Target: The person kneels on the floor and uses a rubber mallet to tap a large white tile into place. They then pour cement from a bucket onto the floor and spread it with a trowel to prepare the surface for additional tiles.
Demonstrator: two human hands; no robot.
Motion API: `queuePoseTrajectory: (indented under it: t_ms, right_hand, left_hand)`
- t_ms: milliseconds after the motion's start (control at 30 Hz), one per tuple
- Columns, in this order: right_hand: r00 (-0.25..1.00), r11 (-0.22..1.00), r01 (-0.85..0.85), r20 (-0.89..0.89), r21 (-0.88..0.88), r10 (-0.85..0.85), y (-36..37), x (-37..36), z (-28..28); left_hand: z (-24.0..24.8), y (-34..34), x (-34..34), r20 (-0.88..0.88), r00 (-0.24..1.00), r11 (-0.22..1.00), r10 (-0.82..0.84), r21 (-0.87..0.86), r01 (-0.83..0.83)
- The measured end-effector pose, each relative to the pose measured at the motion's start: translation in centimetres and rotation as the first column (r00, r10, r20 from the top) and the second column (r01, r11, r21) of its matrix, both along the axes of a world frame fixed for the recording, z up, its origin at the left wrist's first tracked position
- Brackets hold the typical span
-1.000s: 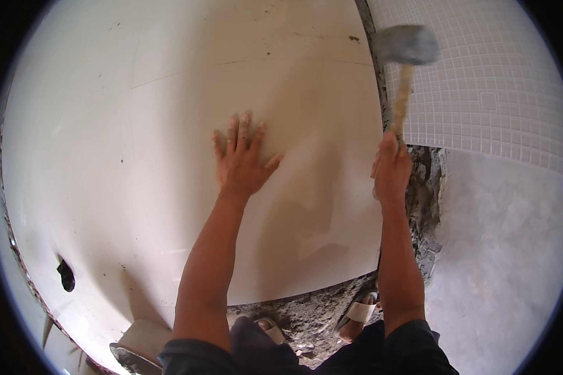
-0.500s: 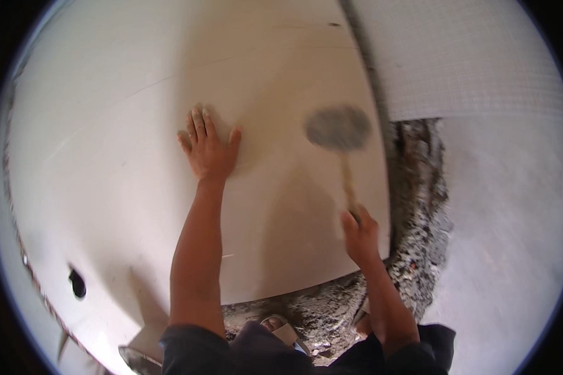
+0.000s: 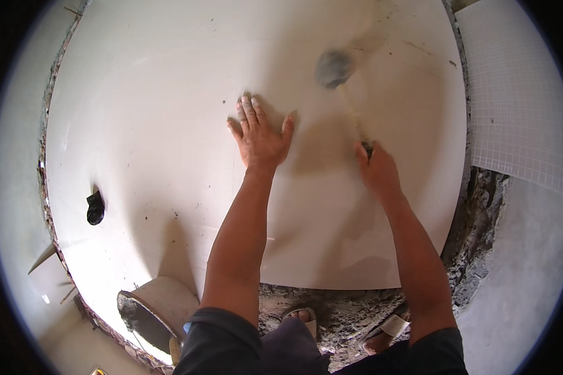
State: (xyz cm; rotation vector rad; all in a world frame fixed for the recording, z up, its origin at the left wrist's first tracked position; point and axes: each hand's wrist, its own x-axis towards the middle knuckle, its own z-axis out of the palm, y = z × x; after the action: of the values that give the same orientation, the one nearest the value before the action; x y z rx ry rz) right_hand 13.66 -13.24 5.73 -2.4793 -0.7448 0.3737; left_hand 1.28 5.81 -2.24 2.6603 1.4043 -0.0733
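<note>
Right hand (image 3: pixel 380 172) curled tight around the butt of a mallet (image 3: pixel 351 112), I hold its grey head out ahead of me over a broad pale slab (image 3: pixel 319 250). That head is too blurred for me to tell whether it touches the surface. My left hand (image 3: pixel 261 139) lies palm down on the same slab, fingers spread, thumb well out, grasping nothing.

Around my sandals (image 3: pixel 308 319), just past the slab's near edge, is rough, broken ground (image 3: pixel 347 312). To my left sits a bucket (image 3: pixel 175 300) with a grey inside; whether it stands upright or lies tipped, I can't say. Farther off on that side, a small black thing (image 3: pixel 95 208) rests on the slab.

Along my right runs a rough gap (image 3: pixel 460 37), with a sheet of little square tiles (image 3: pixel 513 100) and smooth grey floor (image 3: pixel 532 250) beyond it.

As I judge it, the slab is down across most of the space before me, while the strip at my feet is uncovered and the right-hand gap unfilled. How level or firmly bedded the slab is, I can't tell.
</note>
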Motion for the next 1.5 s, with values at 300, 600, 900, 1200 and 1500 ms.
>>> queuePoseTrajectory:
  t_ms: [300, 600, 900, 1200, 1500]
  right_hand:
    - [0.993, 0.984, -0.113, -0.053, -0.14, 0.106, 2.8, 0.4, 2.7]
    - [0.937, 0.987, 0.141, -0.311, -0.077, -0.158, -19.0, -8.9, 1.2]
    - [0.908, 0.957, 0.236, -0.312, -0.17, -0.279, -33.3, -18.7, 1.8]
    - [0.941, 0.986, 0.082, -0.314, -0.142, -0.124, -32.7, -20.3, 1.3]
    - [0.933, 0.973, 0.036, -0.34, -0.23, -0.115, -32.6, -20.9, -0.1]
  left_hand:
    - [-0.1, 0.1, -0.3, 0.012, 1.0, 1.0, -0.015, 0.015, 0.015]
    - [0.3, -1.5, -2.3, 0.161, 0.984, 0.994, 0.077, 0.065, -0.088]
    - [-1.0, -14.6, -17.4, 0.162, 0.979, 0.991, 0.126, 0.023, -0.132]
    - [0.5, -19.3, -26.3, 0.079, 0.969, 0.97, 0.234, -0.093, -0.226]
    - [2.3, -21.4, -25.2, -0.102, 0.98, 0.938, 0.172, -0.286, -0.194]
